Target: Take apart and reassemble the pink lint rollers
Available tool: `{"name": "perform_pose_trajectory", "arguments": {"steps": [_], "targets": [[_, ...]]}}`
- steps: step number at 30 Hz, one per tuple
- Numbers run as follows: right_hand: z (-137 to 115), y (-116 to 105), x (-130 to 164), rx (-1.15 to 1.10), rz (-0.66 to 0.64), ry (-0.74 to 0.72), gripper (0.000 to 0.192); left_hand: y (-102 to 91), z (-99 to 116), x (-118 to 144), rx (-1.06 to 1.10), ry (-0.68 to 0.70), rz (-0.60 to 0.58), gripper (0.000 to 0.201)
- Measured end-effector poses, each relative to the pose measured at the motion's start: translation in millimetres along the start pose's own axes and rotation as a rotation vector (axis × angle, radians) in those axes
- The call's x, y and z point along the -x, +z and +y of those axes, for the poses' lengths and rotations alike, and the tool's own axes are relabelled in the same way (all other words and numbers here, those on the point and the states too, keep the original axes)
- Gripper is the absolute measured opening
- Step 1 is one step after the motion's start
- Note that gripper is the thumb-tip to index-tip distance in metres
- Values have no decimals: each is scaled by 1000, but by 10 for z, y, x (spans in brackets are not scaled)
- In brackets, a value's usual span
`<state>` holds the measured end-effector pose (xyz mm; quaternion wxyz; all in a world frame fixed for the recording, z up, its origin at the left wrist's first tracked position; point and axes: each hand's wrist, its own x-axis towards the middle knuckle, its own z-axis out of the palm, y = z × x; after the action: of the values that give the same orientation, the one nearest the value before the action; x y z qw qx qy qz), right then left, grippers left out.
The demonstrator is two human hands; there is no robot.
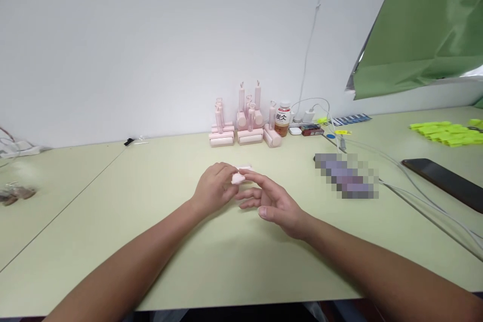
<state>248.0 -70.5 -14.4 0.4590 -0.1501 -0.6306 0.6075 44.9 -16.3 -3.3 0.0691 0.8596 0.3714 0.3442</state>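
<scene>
In the middle of the table, my left hand (pixel 216 188) is closed around a pale pink lint roller. The end of this lint roller (pixel 238 178) points toward me, and another pink part of it shows just beyond my fingertips. Most of the rest is hidden behind my fingers. My right hand (pixel 277 204) is beside it on the right, fingers apart and thumb free, with the index fingertip at the roller's end. Behind my hands, several similar pink lint rollers (pixel 250 136) stand in a group by the wall, handles up.
A labelled bottle (pixel 282 119) stands right of the rollers, near a white case (pixel 295 131) and cables. A blurred-out flat item (pixel 345 176), a dark phone (pixel 445 181) and neon yellow strips (pixel 447 133) lie on the right. A power strip (pixel 20 151) is far left.
</scene>
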Motion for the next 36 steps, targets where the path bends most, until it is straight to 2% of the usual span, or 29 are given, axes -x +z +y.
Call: {"name": "perform_pose_trajectory", "arguments": {"steps": [4,8,11,16,26,33,36], "targets": [[26,-16,24,71,21,42,52,-79,-110,-173,27,-191,43,8],[65,-22,58,135,0,102,48,-182,-329,-404,38,-419,105,10],[75,-19,60,189,-22,91,44,-236,-507,-559,84,-492,143,14],[75,-23,34,237,-48,37,36,-230,-740,-768,100,-504,149,24],[106,-52,31,311,-68,53,28,-46,-1074,-1214,22,-521,146,29],[81,-31,27,370,-76,57,28,45,-1092,-1259,-26,-531,162,37],[75,-12,25,392,-64,37,27,-5,-982,-1293,-81,-495,265,53]]}}
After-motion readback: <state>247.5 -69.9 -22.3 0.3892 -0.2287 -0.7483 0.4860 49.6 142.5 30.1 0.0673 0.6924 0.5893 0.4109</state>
